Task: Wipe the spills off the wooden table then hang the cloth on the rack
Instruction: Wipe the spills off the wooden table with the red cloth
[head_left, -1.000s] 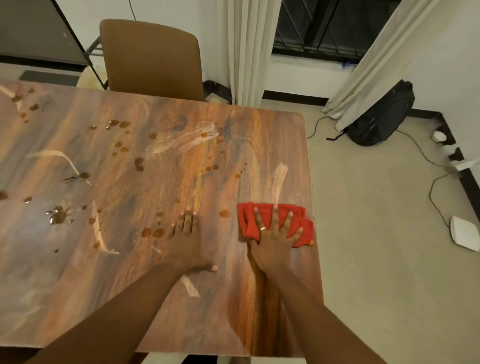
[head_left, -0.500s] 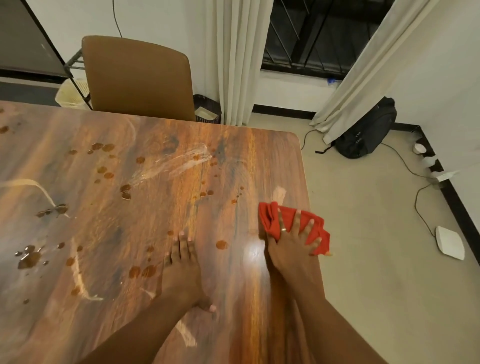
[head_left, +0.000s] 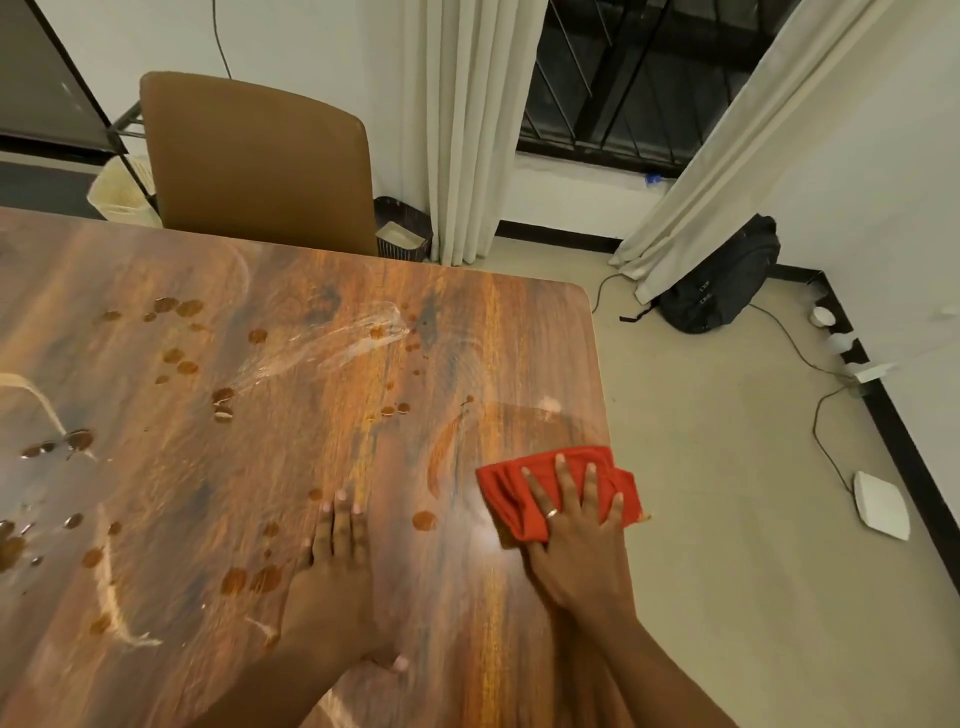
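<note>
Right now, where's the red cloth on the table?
The red cloth lies flat under the right hand, near the wooden table's right edge, with a round brown spill just left of it.

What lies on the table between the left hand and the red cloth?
In the head view, one round brown spill drop sits on the wooden table between the left hand and the red cloth; otherwise bare, glossy wood.

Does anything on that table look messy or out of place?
Yes. Brown droplets and pale wet smears dot most of the wooden table, mainly left of the red cloth. The right hand presses the cloth flat near the right edge; the left hand rests among the drops.
</note>
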